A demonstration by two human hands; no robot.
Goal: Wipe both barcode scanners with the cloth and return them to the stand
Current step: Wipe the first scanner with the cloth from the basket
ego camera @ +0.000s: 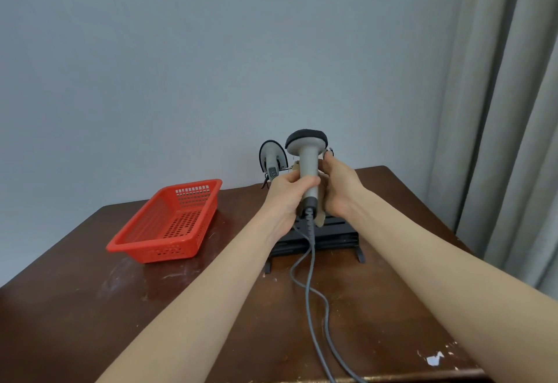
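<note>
My left hand (287, 194) grips the handle of a grey barcode scanner (308, 153), held upright with its black head on top, above the black stand (332, 236). My right hand (339, 188) holds a tan cloth (320, 218) against the right side of the handle; most of the cloth is hidden behind the hand and scanner. A second grey scanner (272, 157) sits on the stand at the back left, partly hidden by my left hand. Grey cables (311, 286) run from the scanners toward the table's front edge.
A red perforated plastic basket (169, 222) stands on the dark wooden table (90, 307) to the left of the stand. A grey wall is behind the table and grey curtains (507, 111) hang at the right.
</note>
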